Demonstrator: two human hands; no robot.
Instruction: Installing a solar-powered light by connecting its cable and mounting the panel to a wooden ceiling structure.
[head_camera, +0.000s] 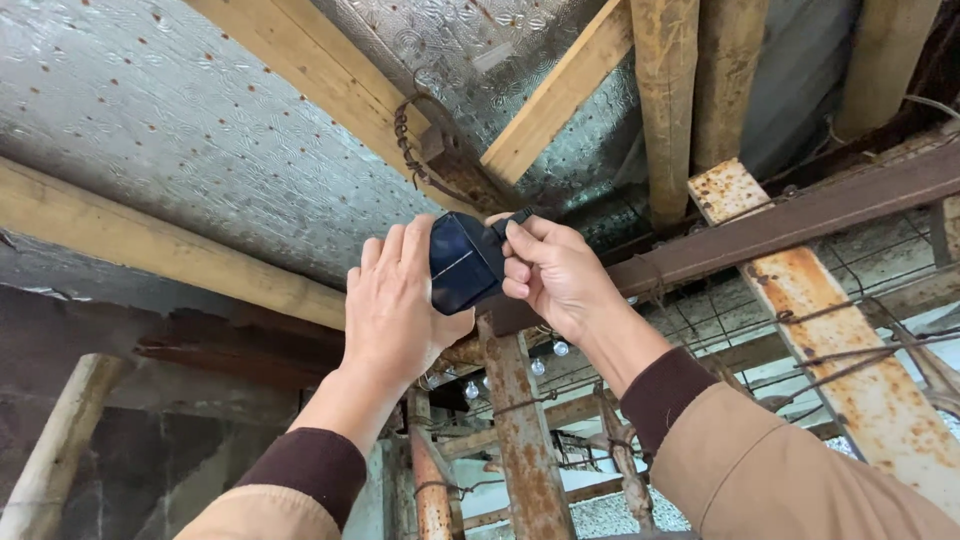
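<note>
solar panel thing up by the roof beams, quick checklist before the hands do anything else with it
1. Left hand on the small dark solar panel: ok, fingers and thumb around its left edge.
2. Right hand on the panel's black bracket: ok, fingertips pinch it.
3. Panel face uncovered: ok, mostly visible.
4. Bracket fixed to the wooden beam: cannot tell, hidden by the hands.
5. Twisted wire away from the hands: ok, it hangs above them.

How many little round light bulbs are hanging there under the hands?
4 small clear bulbs can be seen: one below the right hand, one just lower, two right of the left wrist. More may hide behind the rusty beams.
</note>
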